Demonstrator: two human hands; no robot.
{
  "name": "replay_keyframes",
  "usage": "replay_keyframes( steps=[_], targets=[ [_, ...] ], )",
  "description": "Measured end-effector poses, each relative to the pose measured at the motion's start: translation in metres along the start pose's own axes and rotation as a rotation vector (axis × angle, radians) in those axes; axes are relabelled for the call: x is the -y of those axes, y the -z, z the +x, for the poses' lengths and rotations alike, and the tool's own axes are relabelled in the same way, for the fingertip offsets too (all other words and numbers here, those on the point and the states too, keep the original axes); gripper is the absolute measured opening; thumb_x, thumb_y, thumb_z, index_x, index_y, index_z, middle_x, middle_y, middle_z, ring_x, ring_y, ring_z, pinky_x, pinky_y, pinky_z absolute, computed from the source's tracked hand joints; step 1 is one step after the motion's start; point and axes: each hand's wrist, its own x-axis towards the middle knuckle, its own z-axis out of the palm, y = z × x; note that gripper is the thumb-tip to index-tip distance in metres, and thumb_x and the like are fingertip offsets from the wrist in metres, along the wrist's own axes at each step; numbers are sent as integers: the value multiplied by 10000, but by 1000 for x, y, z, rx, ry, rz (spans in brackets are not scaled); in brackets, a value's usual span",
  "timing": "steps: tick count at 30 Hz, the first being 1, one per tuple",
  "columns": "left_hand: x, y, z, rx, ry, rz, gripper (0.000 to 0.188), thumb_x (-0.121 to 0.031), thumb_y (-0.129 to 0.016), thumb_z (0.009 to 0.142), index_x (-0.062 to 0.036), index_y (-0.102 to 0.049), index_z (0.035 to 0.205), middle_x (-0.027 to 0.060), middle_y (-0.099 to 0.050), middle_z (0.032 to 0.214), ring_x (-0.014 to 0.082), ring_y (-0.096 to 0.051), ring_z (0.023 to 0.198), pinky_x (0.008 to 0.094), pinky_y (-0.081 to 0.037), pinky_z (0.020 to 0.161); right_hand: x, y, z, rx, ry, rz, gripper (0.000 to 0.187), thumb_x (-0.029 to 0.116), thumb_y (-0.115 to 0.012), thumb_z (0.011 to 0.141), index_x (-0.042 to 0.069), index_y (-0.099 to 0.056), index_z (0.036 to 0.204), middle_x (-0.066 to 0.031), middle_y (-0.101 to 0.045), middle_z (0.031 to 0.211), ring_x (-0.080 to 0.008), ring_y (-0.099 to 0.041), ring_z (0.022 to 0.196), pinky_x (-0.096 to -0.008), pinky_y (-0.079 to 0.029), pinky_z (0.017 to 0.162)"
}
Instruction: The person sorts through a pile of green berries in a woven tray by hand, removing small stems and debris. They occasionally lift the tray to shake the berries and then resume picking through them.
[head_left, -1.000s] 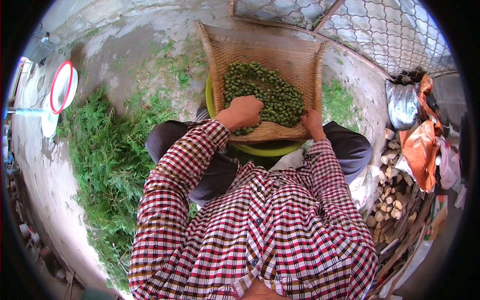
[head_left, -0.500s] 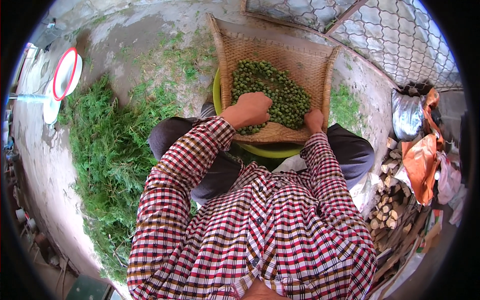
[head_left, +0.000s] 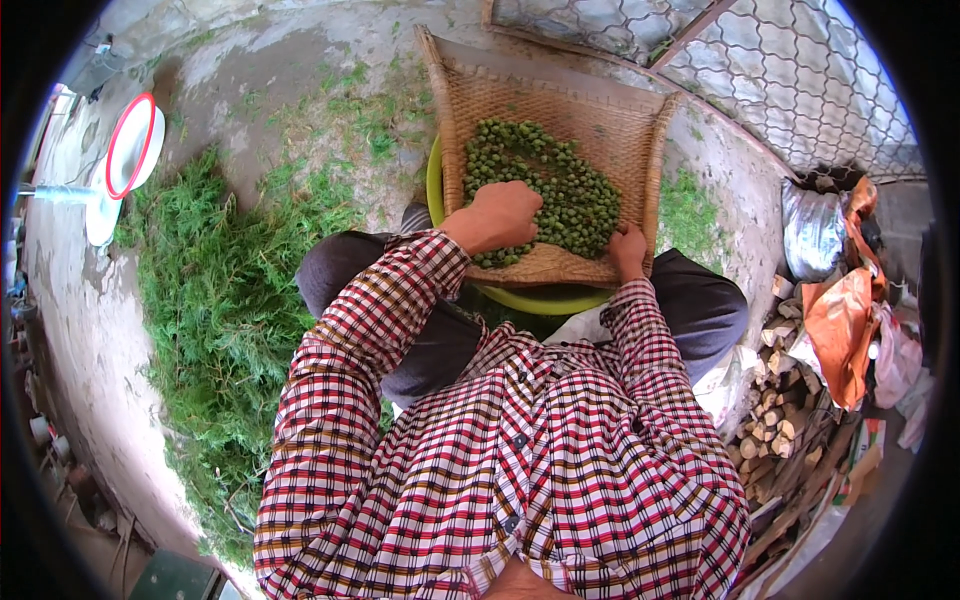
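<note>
green pieces (head_left: 570, 203) in wicker basket (head_left: 590, 112), grey ground (head_left: 275, 75), left grip (head_left: 508, 214) clenched, right grip (head_left: 627, 247) unclear

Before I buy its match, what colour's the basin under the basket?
The basin is yellow-green, head view.

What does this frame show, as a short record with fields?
Left hand: at small green pieces, grip unclear
Right hand: by the woven basket's near right corner, grip unclear
Basket contents: the green pieces
Beneath basket: yellow-green basin
Left: leafy green branches, red-rimmed white basin
Right: stacked firewood, orange sheeting
</note>
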Motion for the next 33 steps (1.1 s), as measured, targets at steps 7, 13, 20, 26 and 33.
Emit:
replay_keyframes(
  steps=[7, 13, 20, 26, 33],
  targets=[
    [1, -1, 0, -2, -9, -7, 257, -223, -571, 737, -13, -592, 882, 163, -563, 883, 325, -553, 874, 430, -466, 732, 6, -11, 23, 163, -198, 98, 254, 192, -594, 786, -45, -617, 875, -207, -614, 827, -336, -593, 789, -438, -470, 714],
    [2, -3, 2, -40, -29, 4, 265, -222, -572, 732, -3, -586, 879, 162, -566, 876, 322, -552, 882, 428, -466, 744, 13, 4, 5, 196, -87, 143, 100, 95, -589, 811, -4, -584, 796, -80, -574, 679, -171, -575, 583, -294, -439, 486],
    [1, -15, 5, -151, -73, -295, 333, -246, -572, 778, -3, -575, 1005, 178, -599, 922, 296, -577, 878, 387, -468, 732, 100, 61, -65, 554, 65, 882, 121, 143, -569, 836, 39, -539, 890, -33, -578, 711, -106, -584, 619, -216, -448, 504],
    [-5, -5, 4, 52, 85, -884, 261, -166, -527, 833, 43, -557, 986, 98, -599, 848, 140, -584, 675, 259, -478, 587, 143, 55, -111, 673, 249, 940, 108, 120, -530, 858, 14, -522, 875, -43, -577, 737, -99, -586, 608, -210, -452, 507],
    [8, -15, 4, 117, 136, -1009, 144, -130, -587, 794, 10, -561, 813, 45, -554, 659, 123, -541, 552, 259, -429, 471, 148, 60, -126, 695, 236, 925, 76, 107, -526, 871, 32, -523, 886, -15, -582, 716, -79, -570, 585, -193, -454, 522]
  ],
)
